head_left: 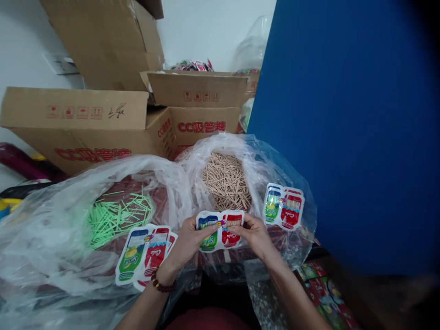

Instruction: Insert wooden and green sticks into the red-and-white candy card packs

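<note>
Between my two hands is a candy packet [220, 245] shaped like two jars, one green and blue marked Sprite, one red marked Cola. My left hand [194, 236] grips its left end, thumb across the front. My right hand [256, 233] pinches the right end the same way. Sticks show through its clear windows. Left of my left wrist, several similar packets [132, 256] lie stacked on the plastic. More packets [292, 208] rest to the right of my right hand. Beyond the held packet is a pile of brown sticks [227, 181]; to the left, green sticks [117, 215].
Clear plastic bags [172, 178] surround both stick piles. Behind them stand open cardboard boxes [103, 137] with red print, and a taller carton [106, 41]. A large blue panel [343, 137] rises on the right. Colourful packs [323, 288] lie low at the right.
</note>
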Demonstrator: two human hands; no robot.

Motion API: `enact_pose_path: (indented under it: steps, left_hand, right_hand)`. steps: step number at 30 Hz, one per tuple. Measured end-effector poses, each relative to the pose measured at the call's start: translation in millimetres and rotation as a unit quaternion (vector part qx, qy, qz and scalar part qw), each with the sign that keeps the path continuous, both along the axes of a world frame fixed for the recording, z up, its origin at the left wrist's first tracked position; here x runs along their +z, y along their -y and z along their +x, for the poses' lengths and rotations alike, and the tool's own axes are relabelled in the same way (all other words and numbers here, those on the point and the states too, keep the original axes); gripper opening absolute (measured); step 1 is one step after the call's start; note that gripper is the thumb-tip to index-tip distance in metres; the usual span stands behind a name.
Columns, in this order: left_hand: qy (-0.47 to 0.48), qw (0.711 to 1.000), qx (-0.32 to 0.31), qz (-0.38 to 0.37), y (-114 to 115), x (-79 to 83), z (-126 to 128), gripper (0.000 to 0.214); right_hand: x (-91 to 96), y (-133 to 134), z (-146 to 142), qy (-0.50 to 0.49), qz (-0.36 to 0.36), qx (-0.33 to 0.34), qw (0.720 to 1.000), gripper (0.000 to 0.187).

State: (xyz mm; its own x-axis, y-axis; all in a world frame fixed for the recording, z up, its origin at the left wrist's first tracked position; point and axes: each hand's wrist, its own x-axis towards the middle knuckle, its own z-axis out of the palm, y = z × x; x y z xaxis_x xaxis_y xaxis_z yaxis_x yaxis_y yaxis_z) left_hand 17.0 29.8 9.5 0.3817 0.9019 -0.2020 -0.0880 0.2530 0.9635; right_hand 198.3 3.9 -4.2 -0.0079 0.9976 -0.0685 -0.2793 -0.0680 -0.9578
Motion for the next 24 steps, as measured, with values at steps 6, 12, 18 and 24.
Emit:
enact_pose_path:
  steps: [6, 12, 18, 24]
  left_hand:
    - [-0.067, 0.987, -0.041, 0.142, -3, 8.2, 13, 0.029]
    - [-0.092, 0.986, -0.008, 0.141, 0, -8.8, 0, 0.032]
    - [-0.189, 0.968, 0.044, 0.158, 9, -21.3, -39, 0.029]
    - [-0.325, 0.913, 0.164, 0.187, 24, -25.7, -105, 0.027]
  right_hand:
    - [9.3, 3, 53, 0.066, 0.023, -0.153, 0.986, 0.024]
    - [-14.8, -8, 140, 0.116, 0.006, -0.353, 0.928, 0.043]
    - [-36.4, -9, 160, 0.565, -0.154, -0.334, 0.738, 0.046]
    - [-22.5, -4, 144, 0.699, -0.177, -0.297, 0.626, 0.051]
